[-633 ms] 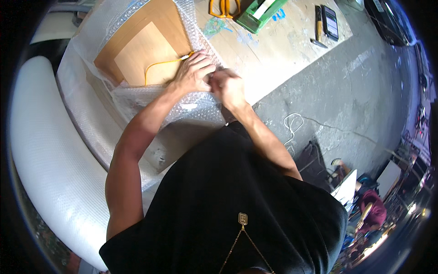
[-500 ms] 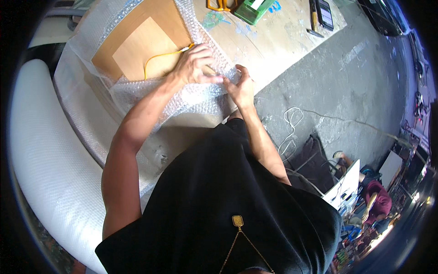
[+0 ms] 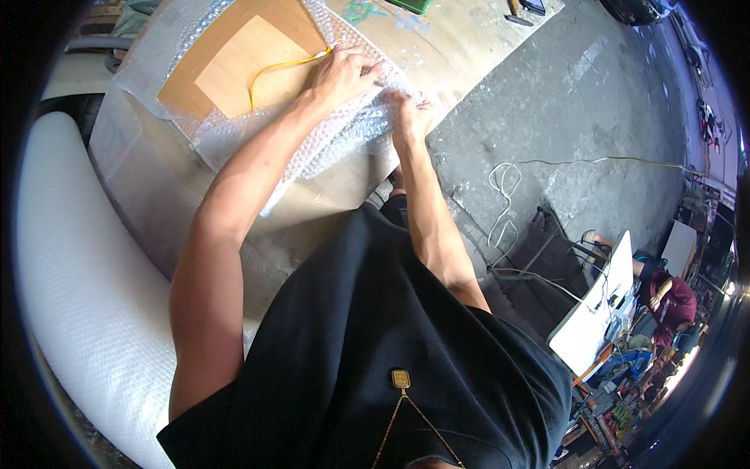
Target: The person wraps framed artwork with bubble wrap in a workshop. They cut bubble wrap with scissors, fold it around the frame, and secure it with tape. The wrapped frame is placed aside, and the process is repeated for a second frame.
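Note:
A flat wooden piece (image 3: 258, 66), with a paler panel in its middle, lies on sheets of bubble wrap (image 3: 344, 137) on the table. A yellow cord (image 3: 269, 72) loops over the wood and runs to my left hand. My left hand (image 3: 344, 76) is closed on the bubble wrap along the wood's right edge, its fingertips partly hidden. Just right of it, my right hand (image 3: 412, 117) pinches the gathered bubble wrap near the table's edge. Folds of the wrap hang at the near corner between my hands and my body.
A big white roll of bubble wrap (image 3: 74, 289) stands at my left. On the table (image 3: 461, 47) lie a green thing (image 3: 412, 5) and a dark-tipped tool (image 3: 517, 17). A cable (image 3: 504, 191) crosses the grey floor. Another person (image 3: 672, 301) sits at the far right by a white board (image 3: 598, 313).
My left hand has shifted up along the wood's edge. The bubble wrap at the near corner is drawn up and folded differently. The whole view has tilted slightly.

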The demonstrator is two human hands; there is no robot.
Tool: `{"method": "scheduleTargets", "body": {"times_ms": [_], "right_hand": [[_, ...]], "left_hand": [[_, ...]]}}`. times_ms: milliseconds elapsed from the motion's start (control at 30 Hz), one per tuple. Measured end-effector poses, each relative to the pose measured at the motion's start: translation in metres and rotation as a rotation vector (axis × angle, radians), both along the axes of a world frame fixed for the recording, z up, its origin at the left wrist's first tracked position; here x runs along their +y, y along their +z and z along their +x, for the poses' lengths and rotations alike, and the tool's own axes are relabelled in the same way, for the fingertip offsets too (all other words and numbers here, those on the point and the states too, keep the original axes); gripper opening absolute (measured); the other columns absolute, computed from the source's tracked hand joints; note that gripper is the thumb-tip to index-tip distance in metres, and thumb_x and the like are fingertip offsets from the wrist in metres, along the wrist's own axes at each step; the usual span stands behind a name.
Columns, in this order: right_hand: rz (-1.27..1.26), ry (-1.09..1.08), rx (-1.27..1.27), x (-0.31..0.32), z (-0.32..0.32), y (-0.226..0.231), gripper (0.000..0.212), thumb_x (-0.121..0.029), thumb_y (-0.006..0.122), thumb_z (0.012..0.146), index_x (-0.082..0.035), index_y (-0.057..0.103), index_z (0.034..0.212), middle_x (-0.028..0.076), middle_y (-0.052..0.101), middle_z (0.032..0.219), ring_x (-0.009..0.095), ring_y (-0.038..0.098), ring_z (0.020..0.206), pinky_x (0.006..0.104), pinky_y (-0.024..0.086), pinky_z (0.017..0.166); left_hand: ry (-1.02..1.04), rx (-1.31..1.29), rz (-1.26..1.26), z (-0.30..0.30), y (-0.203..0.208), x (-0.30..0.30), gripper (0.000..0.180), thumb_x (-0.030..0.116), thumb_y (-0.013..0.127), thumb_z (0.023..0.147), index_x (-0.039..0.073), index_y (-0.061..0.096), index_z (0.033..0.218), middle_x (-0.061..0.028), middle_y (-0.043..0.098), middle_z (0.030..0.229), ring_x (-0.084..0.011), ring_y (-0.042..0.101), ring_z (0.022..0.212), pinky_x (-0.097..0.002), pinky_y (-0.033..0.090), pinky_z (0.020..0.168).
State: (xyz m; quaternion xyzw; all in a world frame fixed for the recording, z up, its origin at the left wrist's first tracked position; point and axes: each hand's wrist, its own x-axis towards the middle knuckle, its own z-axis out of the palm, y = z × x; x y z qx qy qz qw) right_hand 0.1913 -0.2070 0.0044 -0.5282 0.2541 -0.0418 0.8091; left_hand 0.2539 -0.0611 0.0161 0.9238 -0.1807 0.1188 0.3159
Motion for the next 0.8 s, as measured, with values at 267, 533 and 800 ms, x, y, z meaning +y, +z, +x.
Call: {"method": "scheduleTargets", "body": {"times_ms": [267,533,800], "right_hand": [[-0.112,0.04,0.118,0.005,0.005,-0.011,0.017,0.006,0.068,0.07,0.001,0.067,0.087,0.008,0.068,0.076,0.016,0.061,0.064,0.0284,0.048,0.059],[-1.155,0.119,0.062,0.004,-0.013,-0.009,0.026,-0.014,0.07,0.071,-0.001,0.065,0.093,0.023,0.067,0.081,0.041,0.065,0.078,0.0459,0.051,0.074],[-1.186,0.228,-0.146,-0.011,-0.109,0.051,0.012,0.001,0.065,0.07,-0.004,0.057,0.078,0.015,0.058,0.071,0.032,0.059,0.063,0.0375,0.047,0.061]], "left_hand": [[0.03,0.087,-0.035,0.004,0.004,-0.002,0.041,0.04,0.071,0.08,-0.001,0.068,0.074,-0.0146,0.061,0.077,-0.0312,0.061,0.07,-0.0401,0.049,0.067],[0.019,0.156,0.257,0.002,0.015,-0.009,0.056,0.049,0.077,0.065,0.004,0.068,0.098,-0.0183,0.061,0.103,-0.0342,0.061,0.095,-0.0423,0.048,0.085],[0.081,0.356,0.426,-0.003,0.032,-0.031,0.064,0.043,0.077,0.06,0.01,0.062,0.112,-0.0197,0.047,0.128,-0.0458,0.047,0.118,-0.0521,0.036,0.101]]}}
